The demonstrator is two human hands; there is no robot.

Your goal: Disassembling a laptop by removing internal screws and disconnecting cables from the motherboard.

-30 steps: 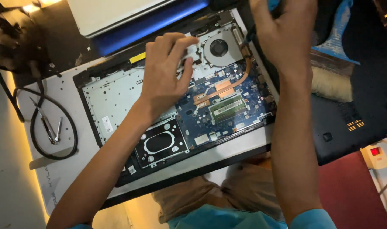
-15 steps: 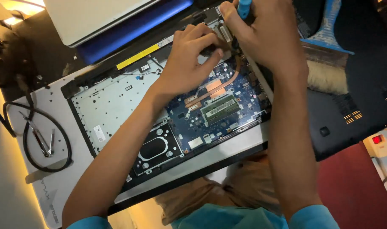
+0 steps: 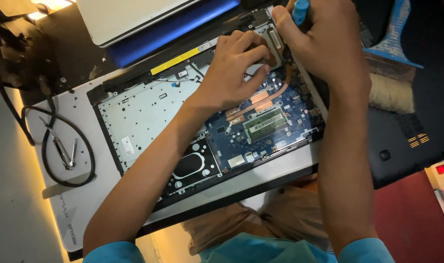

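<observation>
Both your hands work at the far right corner of the opened laptop [image 3: 149, 112] on the desk [image 3: 80, 214].
Your left hand [image 3: 234, 68] rests curled, fingertips pressing the fan area beside the copper heat pipe [image 3: 261, 102]. Your right hand [image 3: 319, 36] is closed around a blue-handled screwdriver [image 3: 300, 9], tip hidden. Brush [image 3: 390, 73] lies right, tweezers [image 3: 61, 151] inside the cable loop left.
</observation>
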